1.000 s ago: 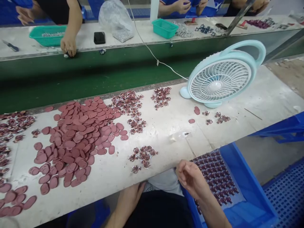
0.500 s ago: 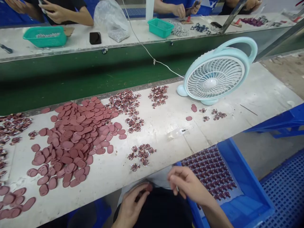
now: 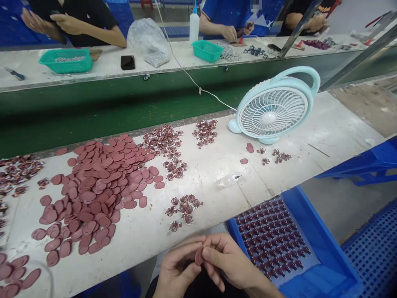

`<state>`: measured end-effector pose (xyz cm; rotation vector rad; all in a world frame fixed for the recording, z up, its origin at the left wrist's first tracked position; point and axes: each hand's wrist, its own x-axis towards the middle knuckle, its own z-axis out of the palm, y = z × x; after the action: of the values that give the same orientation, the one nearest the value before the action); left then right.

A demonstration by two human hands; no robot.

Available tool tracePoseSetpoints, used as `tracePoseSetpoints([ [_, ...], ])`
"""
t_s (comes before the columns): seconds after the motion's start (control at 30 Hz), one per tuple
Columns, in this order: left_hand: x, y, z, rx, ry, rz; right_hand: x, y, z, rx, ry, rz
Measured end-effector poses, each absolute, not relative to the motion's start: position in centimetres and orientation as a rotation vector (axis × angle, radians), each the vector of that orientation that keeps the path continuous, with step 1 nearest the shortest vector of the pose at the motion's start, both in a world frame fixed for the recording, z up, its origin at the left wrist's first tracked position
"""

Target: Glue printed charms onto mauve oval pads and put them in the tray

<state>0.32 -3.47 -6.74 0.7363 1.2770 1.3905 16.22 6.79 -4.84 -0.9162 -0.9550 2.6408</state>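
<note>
Just below the table's near edge, my left hand (image 3: 178, 267) and my right hand (image 3: 228, 260) meet over my lap. Together they pinch one small reddish-brown oval disc (image 3: 199, 256) between their fingertips. On the white table right above them lies a small cluster of dark red printed pieces (image 3: 184, 207). A wide heap of the same oval discs (image 3: 99, 186) spreads to the left of it. A small clear glue bottle (image 3: 228, 180) lies on its side further right.
A blue crate (image 3: 313, 231) at my right holds rows of finished pieces. A pale blue desk fan (image 3: 273, 109) stands at the back right, its cable crossing the green conveyor (image 3: 93, 111). More printed pieces (image 3: 163, 138) lie near the belt. Other people work beyond, beside green baskets (image 3: 66, 60).
My hands have come together: the left rose from my lap and the right moved left to meet it, both now pinching one oval disc. The view has tilted slightly.
</note>
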Motion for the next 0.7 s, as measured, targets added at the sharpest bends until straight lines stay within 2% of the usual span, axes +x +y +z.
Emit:
tracePoseSetpoints([
  [0.2, -1.4, -2.9, -6.6, 0.991, 1.287, 1.471, 15.2, 7.3, -4.9, -0.880, -0.907, 2.664],
  [0.5, -1.0, -2.3, -4.7, 0.466, 1.325, 1.463, 15.7, 9.8, -4.7, -0.985, -1.189, 2.588],
  [0.7, 0.1, -1.2, -2.5, -0.105, 1.158, 1.566, 16.4, 16.3, -4.7, -0.800, -0.439, 2.401],
])
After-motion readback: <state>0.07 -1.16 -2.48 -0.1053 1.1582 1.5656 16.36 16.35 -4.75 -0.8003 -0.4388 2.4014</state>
